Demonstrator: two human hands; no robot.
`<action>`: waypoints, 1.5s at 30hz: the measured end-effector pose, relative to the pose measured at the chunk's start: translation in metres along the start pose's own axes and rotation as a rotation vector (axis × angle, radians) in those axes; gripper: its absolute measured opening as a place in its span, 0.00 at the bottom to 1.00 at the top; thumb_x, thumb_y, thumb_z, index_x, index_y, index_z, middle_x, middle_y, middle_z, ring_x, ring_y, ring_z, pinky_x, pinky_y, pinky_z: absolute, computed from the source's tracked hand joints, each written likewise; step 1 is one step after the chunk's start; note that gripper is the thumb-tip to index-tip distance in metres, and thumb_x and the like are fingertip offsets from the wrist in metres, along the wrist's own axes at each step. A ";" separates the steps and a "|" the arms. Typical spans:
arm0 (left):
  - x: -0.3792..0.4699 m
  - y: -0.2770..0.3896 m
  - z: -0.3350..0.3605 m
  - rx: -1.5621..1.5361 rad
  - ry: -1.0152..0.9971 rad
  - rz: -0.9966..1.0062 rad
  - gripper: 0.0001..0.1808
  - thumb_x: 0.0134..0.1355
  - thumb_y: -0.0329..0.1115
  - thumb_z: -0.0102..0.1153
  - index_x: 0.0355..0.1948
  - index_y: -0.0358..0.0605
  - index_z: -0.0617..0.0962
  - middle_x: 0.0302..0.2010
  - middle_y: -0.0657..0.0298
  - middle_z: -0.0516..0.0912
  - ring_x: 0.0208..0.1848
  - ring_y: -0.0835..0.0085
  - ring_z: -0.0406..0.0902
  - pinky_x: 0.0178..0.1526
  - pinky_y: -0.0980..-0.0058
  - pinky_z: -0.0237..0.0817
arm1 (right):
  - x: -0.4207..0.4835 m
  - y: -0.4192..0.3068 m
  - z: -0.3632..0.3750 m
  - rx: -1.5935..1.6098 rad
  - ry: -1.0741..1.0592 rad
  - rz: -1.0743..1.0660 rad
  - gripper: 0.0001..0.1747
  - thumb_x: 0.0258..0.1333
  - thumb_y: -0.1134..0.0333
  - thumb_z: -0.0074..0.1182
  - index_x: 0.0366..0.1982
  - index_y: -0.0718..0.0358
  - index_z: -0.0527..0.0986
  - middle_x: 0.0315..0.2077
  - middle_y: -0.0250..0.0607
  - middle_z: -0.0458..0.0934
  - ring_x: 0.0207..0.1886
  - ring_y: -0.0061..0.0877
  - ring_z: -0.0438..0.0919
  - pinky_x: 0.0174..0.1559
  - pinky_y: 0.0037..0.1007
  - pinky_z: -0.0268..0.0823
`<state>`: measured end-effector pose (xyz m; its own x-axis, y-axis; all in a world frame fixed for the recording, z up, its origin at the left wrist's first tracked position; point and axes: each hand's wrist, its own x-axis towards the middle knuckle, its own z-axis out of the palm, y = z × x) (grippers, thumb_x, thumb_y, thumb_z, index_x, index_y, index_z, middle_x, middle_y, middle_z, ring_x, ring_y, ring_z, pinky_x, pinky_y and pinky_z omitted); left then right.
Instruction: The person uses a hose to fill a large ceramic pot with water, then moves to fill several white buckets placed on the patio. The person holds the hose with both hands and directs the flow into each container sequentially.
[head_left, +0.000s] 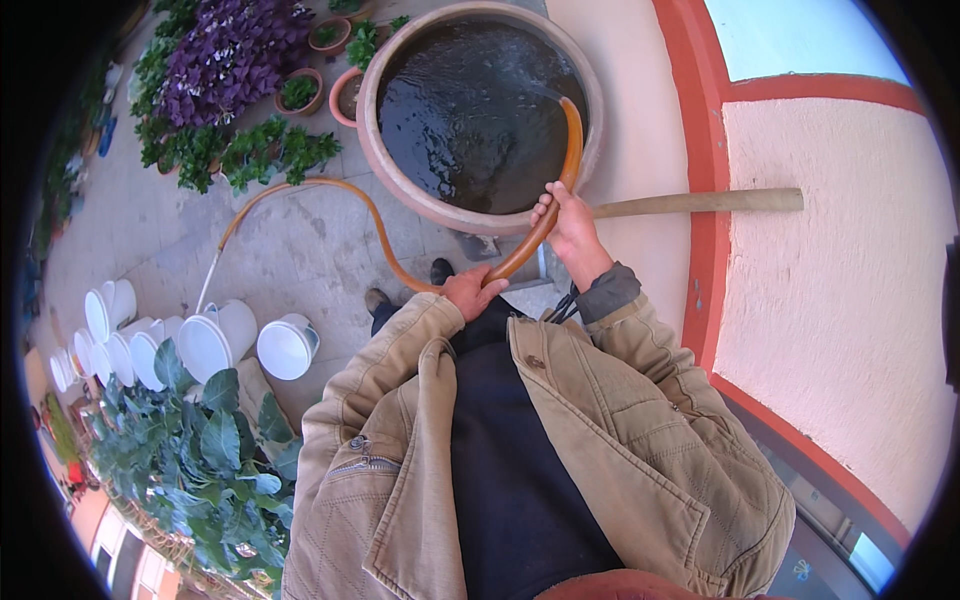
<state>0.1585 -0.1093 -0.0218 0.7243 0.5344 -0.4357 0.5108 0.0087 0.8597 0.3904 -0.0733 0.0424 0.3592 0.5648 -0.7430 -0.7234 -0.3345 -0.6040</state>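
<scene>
An orange hose runs through both my hands. My right hand grips it near the rim of a large round clay vat, a short way back from its open end. My left hand is closed around the hose lower down, close to my body. From the hose's mouth, water spills onto the dark, rippling water that fills much of the vat. Behind my left hand the hose curves away over the paving toward the white buckets.
Several white buckets lie on the left beside broad-leaved plants. Potted plants and a purple-leaved plant stand left of the vat. A wooden pole projects across the wall on the right.
</scene>
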 end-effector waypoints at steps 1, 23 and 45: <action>0.001 0.000 0.000 0.003 -0.010 -0.003 0.25 0.70 0.56 0.54 0.49 0.43 0.77 0.40 0.43 0.83 0.45 0.43 0.81 0.48 0.54 0.70 | 0.000 0.000 -0.001 0.002 0.002 -0.002 0.09 0.75 0.61 0.46 0.42 0.60 0.69 0.28 0.33 0.70 0.30 0.26 0.70 0.35 0.34 0.69; 0.004 -0.006 -0.003 -0.005 -0.071 -0.001 0.25 0.71 0.56 0.53 0.50 0.43 0.78 0.38 0.46 0.84 0.44 0.47 0.82 0.48 0.57 0.71 | 0.000 0.004 -0.004 0.029 0.028 -0.003 0.09 0.75 0.62 0.45 0.43 0.60 0.69 0.29 0.34 0.70 0.30 0.26 0.70 0.35 0.34 0.69; 0.006 -0.017 0.003 -0.031 -0.074 -0.008 0.25 0.69 0.56 0.54 0.47 0.43 0.78 0.38 0.45 0.84 0.44 0.45 0.81 0.48 0.54 0.71 | 0.005 0.013 -0.005 0.017 0.054 0.017 0.10 0.75 0.61 0.47 0.44 0.60 0.70 0.29 0.32 0.70 0.31 0.24 0.70 0.36 0.33 0.70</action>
<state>0.1551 -0.1089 -0.0397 0.7533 0.4699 -0.4602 0.5030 0.0392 0.8634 0.3864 -0.0786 0.0294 0.3776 0.5175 -0.7679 -0.7392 -0.3310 -0.5866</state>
